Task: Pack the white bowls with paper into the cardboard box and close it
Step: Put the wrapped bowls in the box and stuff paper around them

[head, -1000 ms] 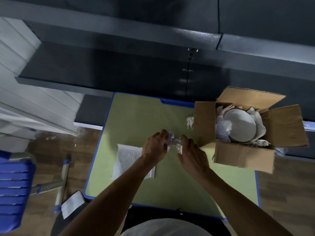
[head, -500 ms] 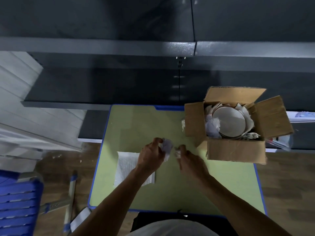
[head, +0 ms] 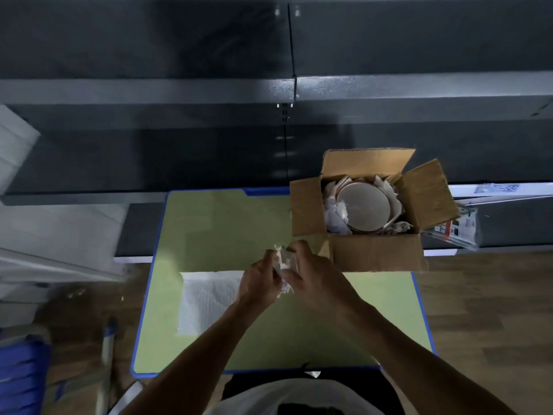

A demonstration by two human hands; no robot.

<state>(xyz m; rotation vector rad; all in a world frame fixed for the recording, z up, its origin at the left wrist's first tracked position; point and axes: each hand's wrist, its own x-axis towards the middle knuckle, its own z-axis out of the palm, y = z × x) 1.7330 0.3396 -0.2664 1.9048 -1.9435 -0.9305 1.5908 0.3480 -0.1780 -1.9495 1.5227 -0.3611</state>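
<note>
Crumpling a wad of paper (head: 281, 265) between left hand (head: 259, 283) and right hand (head: 312, 280), both gripping it above the green tabletop (head: 227, 232), flat paper sheet (head: 209, 298) beside the left wrist, open cardboard box (head: 375, 256) at far right holding a white bowl (head: 363, 206) bedded in paper.

My left hand (head: 259, 284) and right hand (head: 315, 280) cover most of the crumpled white paper wad (head: 280, 260); at eight o'clock the blue slatted plastic object (head: 21, 381) runs off-frame.
</note>
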